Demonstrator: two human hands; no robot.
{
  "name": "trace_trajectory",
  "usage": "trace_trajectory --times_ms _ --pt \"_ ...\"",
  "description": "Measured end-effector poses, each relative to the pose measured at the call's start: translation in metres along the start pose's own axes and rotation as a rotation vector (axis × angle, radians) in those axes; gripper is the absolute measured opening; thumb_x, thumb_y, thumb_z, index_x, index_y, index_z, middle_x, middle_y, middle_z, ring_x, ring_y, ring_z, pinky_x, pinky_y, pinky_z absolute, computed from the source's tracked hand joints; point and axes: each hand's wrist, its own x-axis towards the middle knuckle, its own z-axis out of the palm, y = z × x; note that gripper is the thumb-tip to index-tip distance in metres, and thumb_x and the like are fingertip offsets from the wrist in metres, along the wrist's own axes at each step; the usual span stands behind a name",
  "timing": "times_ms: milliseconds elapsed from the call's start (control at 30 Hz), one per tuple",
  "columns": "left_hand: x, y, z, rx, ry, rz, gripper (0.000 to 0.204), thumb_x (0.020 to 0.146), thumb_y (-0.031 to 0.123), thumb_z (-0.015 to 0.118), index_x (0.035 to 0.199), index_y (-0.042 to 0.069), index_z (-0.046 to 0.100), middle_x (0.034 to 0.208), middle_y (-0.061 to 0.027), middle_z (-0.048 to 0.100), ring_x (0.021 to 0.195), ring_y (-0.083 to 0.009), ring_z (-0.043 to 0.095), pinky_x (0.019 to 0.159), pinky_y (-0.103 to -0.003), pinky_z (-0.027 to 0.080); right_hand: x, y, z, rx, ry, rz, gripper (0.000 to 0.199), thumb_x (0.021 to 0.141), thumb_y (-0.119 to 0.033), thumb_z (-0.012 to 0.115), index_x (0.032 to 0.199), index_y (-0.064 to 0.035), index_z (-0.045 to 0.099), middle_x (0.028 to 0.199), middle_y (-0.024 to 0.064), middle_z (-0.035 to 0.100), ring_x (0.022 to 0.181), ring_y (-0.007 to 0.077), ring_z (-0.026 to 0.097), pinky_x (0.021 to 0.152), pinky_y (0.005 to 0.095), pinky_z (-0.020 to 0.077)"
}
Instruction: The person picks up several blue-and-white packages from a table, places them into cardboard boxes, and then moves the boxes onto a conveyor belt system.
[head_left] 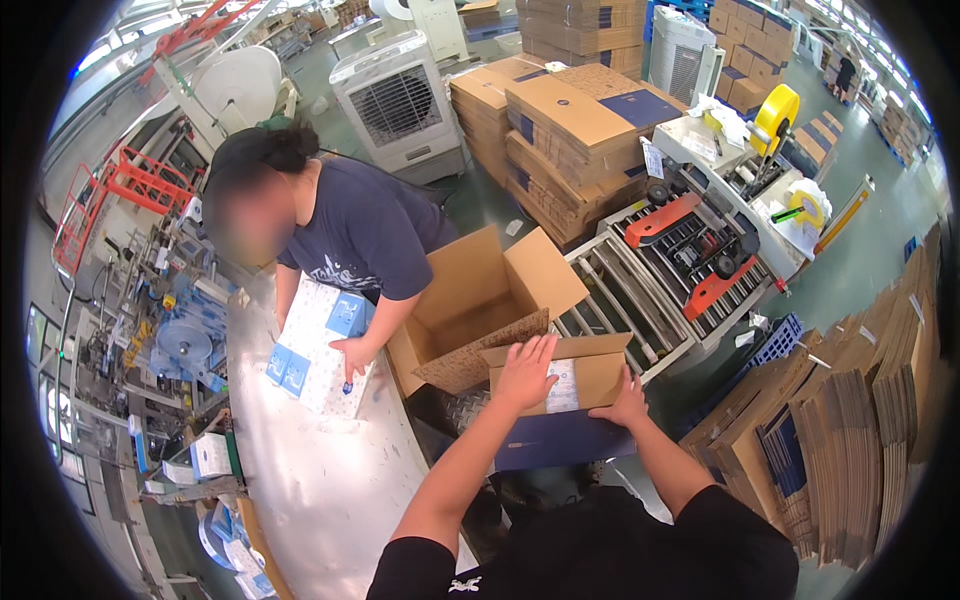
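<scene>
A brown cardboard box (pixel 598 372) with a dark blue panel is in front of me, its flaps raised. My left hand (pixel 527 372) rests on its left side, fingers stretched over a flap and thumb apart. At its right edge, my right hand (pixel 622 402) has the wall between thumb and fingers. Between my hands a white printed sheet (pixel 562 385) shows in the box. Just beyond stands a larger open carton (pixel 465 300). A co-worker (pixel 370 215) at the left holds a stack of white and blue packs (pixel 325 350) over the metal table.
The metal table (pixel 310 480) runs along my left, beside machinery (pixel 185 335). A roller conveyor with a tape machine (pixel 690 255) stands ahead right. Flattened cartons (pixel 830 440) lean at my right; more are stacked (pixel 575 120) behind, near an air cooler (pixel 395 105).
</scene>
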Motion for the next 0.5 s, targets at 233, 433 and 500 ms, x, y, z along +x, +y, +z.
trace_trajectory --times_ms 233,433,500 --pt "-0.101 0.011 0.059 -0.168 -0.420 -0.018 0.072 0.094 0.027 0.063 0.153 -0.001 0.034 0.154 -0.0196 0.042 0.143 -0.0312 0.040 0.117 -0.047 0.029 -0.001 0.065 0.065 0.715 0.143 -0.047 0.138 0.065 -0.036 0.095 0.161 -0.0086 -0.001 0.148 0.0317 0.044 0.131 0.0400 0.054 0.110 0.0446 0.0428" --pt "-0.105 -0.042 0.135 -0.618 0.195 -0.978 0.073 0.101 0.019 0.051 0.156 -0.010 0.013 0.161 -0.0297 0.025 0.150 -0.0403 0.027 0.124 -0.042 0.018 0.062 0.033 0.084 0.337 0.291 0.098 0.067 0.099 -0.045 0.050 0.153 -0.0096 0.032 0.119 0.0248 0.068 0.108 0.0475 0.064 0.092 0.0529 0.0504" --pt "-0.102 -0.017 0.151 -0.740 0.232 -1.141 0.074 0.101 0.016 0.049 0.156 -0.011 0.007 0.163 -0.0313 0.018 0.151 -0.0410 0.023 0.125 -0.040 0.016 0.104 0.006 0.051 0.333 0.272 0.084 0.054 0.095 -0.040 0.052 0.144 -0.0156 0.052 0.118 0.0213 0.070 0.106 0.0438 0.066 0.092 0.0540 0.0509"
